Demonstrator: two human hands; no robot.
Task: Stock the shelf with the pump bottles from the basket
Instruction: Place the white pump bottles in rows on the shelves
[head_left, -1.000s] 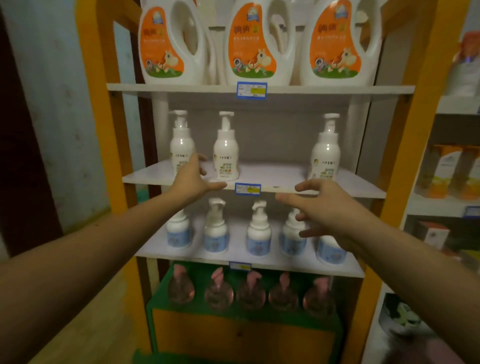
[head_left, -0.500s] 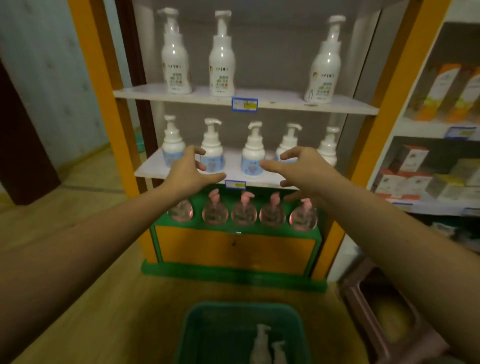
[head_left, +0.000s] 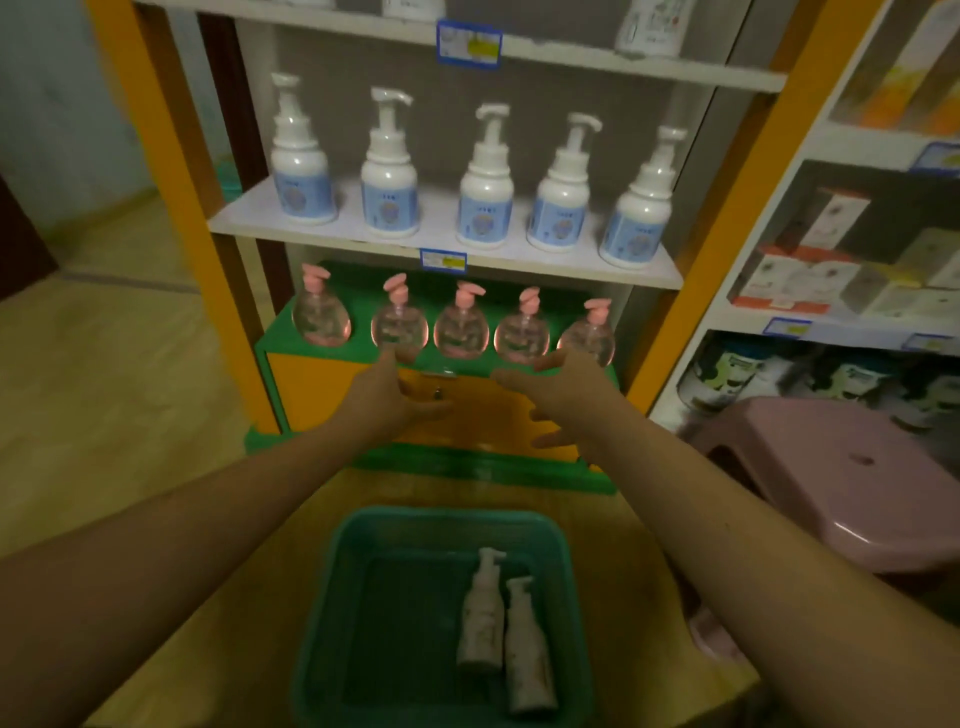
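Observation:
A green basket (head_left: 332, 597) sits on the floor below me. Two white pump bottles lie side by side in it, one (head_left: 482, 613) slightly further back than the other (head_left: 527, 649). My left hand (head_left: 387, 397) and my right hand (head_left: 558, 395) are stretched forward with spread fingers, both holding nothing. They hover in front of the orange base of the shelf unit (head_left: 311, 384), well above the basket. At the top edge, the upper white shelf (head_left: 571, 57) shows only the bottoms of a few white bottles.
Several blue-labelled pump bottles (head_left: 485, 208) line the middle shelf, and several round pink pump bottles (head_left: 460, 327) stand on the green ledge. A pink plastic stool (head_left: 857, 467) stands to the right. Boxed goods (head_left: 800, 275) fill the neighbouring shelves. Wooden floor lies to the left.
My view has tilted down from the upper shelves to the floor, bringing the whole basket into sight. Both hands have dropped from the white shelves to the orange base, still holding nothing.

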